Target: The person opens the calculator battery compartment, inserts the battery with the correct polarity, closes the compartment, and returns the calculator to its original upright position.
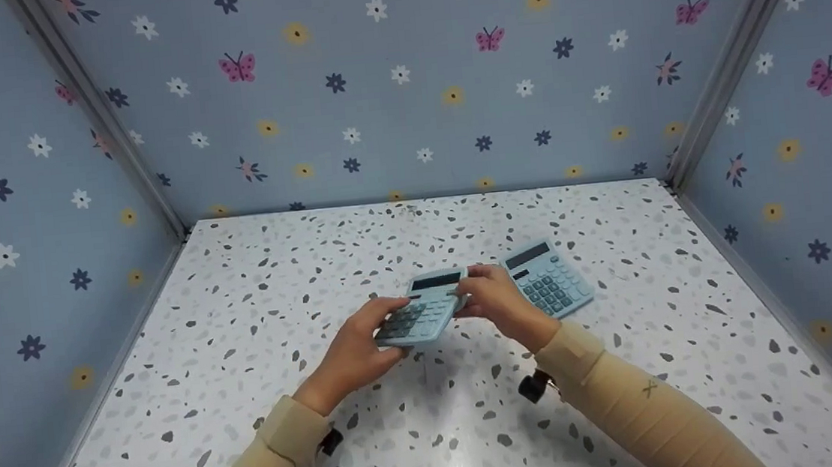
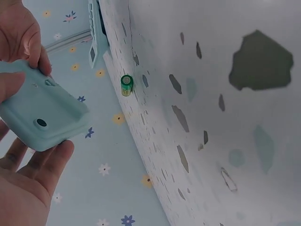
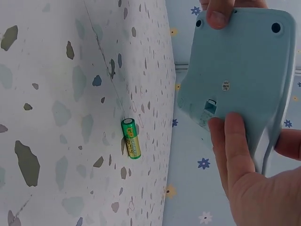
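Note:
Both hands hold a light blue calculator tilted above the table. My left hand grips its left and lower side, thumb along the near edge. My right hand holds the right edge, thumb on the front. In the right wrist view the calculator's back shows, with round dark feet and a small label. Two right fingers touch the back beside a small notch. A green and gold battery lies on the table below; I cannot make it out in the head view.
A second light blue calculator lies face up on the table, just right of my right hand and partly behind it. The speckled white table is enclosed by flowered blue panels at the back and both sides.

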`<state>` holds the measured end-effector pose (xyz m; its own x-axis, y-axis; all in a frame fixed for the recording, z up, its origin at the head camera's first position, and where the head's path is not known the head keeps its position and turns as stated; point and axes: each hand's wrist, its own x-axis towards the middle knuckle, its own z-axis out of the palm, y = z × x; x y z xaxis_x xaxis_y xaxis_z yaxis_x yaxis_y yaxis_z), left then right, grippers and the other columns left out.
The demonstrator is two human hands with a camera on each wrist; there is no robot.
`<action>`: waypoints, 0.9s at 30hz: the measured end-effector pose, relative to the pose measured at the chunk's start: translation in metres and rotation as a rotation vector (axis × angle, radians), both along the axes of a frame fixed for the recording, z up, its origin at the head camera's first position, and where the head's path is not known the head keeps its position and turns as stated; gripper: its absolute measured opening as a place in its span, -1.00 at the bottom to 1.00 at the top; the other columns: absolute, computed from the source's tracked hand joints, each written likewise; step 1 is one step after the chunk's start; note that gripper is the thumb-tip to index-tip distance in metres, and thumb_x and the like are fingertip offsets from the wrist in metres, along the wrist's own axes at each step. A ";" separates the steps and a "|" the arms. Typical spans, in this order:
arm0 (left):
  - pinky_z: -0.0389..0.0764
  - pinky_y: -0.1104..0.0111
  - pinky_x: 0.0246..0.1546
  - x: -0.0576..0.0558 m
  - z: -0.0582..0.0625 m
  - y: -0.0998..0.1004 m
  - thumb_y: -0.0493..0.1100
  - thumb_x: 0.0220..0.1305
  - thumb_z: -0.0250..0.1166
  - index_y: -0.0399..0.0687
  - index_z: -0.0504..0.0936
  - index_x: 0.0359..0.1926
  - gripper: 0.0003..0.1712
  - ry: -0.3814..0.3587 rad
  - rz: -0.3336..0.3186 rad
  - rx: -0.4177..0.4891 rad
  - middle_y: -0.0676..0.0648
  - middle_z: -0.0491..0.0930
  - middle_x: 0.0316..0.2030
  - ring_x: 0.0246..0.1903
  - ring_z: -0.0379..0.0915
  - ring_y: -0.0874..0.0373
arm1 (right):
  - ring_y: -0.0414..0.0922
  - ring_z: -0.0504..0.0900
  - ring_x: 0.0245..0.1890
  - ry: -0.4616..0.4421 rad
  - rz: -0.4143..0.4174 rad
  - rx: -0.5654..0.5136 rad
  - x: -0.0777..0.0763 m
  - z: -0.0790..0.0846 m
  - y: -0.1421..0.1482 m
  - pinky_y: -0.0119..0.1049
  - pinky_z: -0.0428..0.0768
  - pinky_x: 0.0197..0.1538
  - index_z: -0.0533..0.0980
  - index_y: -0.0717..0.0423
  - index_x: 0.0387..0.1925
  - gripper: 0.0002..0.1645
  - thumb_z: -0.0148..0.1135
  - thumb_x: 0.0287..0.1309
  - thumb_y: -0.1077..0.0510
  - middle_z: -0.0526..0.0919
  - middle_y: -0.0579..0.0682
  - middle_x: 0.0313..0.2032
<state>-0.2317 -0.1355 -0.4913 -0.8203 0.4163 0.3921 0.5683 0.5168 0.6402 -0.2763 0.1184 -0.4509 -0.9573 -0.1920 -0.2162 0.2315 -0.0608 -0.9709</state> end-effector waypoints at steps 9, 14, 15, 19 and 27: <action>0.63 -0.03 0.34 -0.003 0.002 0.002 -0.36 0.06 0.59 -0.28 0.28 0.63 0.12 -0.252 0.096 0.098 -0.31 0.40 0.52 0.40 0.48 -0.22 | -0.03 0.81 -0.15 0.008 -0.030 -0.025 -0.001 0.003 0.001 -0.19 0.84 -0.07 0.45 0.48 0.34 -0.43 0.09 0.29 0.46 0.72 0.33 0.09; 0.71 0.14 0.16 -0.006 0.001 -0.001 -0.29 0.10 0.64 -0.24 0.20 0.69 0.20 -0.429 0.148 0.167 -0.27 0.40 0.54 0.20 0.57 -0.06 | -0.05 0.79 -0.14 0.009 -0.045 -0.059 -0.001 0.004 0.003 -0.22 0.82 -0.08 0.45 0.40 0.37 -0.40 0.10 0.29 0.50 0.71 0.29 0.10; 0.71 0.17 0.12 -0.006 0.001 -0.002 -0.28 0.09 0.65 -0.24 0.21 0.68 0.20 -0.445 0.153 0.175 -0.27 0.43 0.51 0.13 0.58 -0.02 | -0.06 0.79 -0.14 0.011 -0.046 -0.061 -0.001 0.004 0.003 -0.23 0.82 -0.09 0.46 0.39 0.37 -0.40 0.10 0.28 0.50 0.71 0.28 0.09; 0.68 0.23 0.02 -0.010 -0.001 -0.006 -0.30 0.06 0.68 -0.30 0.27 0.64 0.17 -0.479 0.132 0.194 -0.26 0.54 0.39 -0.04 0.55 0.07 | -0.07 0.76 -0.12 0.026 -0.041 -0.075 -0.001 0.002 0.003 -0.26 0.80 -0.09 0.48 0.36 0.36 -0.39 0.13 0.26 0.51 0.68 0.22 0.06; 0.68 0.36 -0.06 -0.014 -0.001 -0.015 -0.29 0.11 0.67 -0.32 0.30 0.62 0.11 -0.563 0.081 0.261 -0.27 0.53 0.37 -0.09 0.55 0.10 | -0.06 0.70 -0.10 0.057 -0.062 -0.108 -0.002 -0.006 -0.002 -0.27 0.80 -0.07 0.51 0.37 0.27 -0.47 0.17 0.26 0.53 0.65 0.17 0.00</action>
